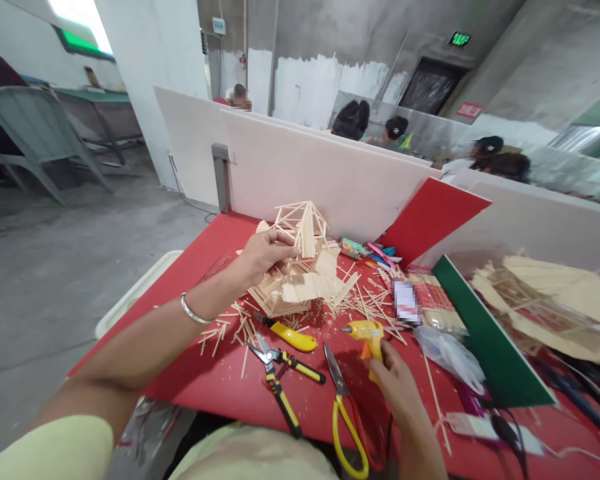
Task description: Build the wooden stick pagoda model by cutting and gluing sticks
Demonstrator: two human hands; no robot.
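Note:
My left hand (pixel 264 259) reaches over the table, its fingers pinched at the edge of a narrow panel of thin wooden sticks (pixel 307 232) on a small stick-built roof frame. Below lies more of the pale stick model (pixel 300 287), partly covered by my fingers. A yellow hot glue gun (pixel 367 329) is gripped in my right hand (pixel 396 385), its nozzle pointing left toward the model. Between the model and my body lie a yellow utility knife (pixel 294 335), yellow-and-black cutting pliers (pixel 283 375) and large scissors (pixel 341 393) with yellow and red handles.
Loose sticks (pixel 375 300) are scattered over the red table (pixel 205 383). A phone (pixel 406 301), a clear plastic bag (pixel 450 353) and a green board (pixel 490 340) stand to the right, with a power strip (pixel 495 430) nearer. White partitions (pixel 305 160) close off the back; people sit beyond.

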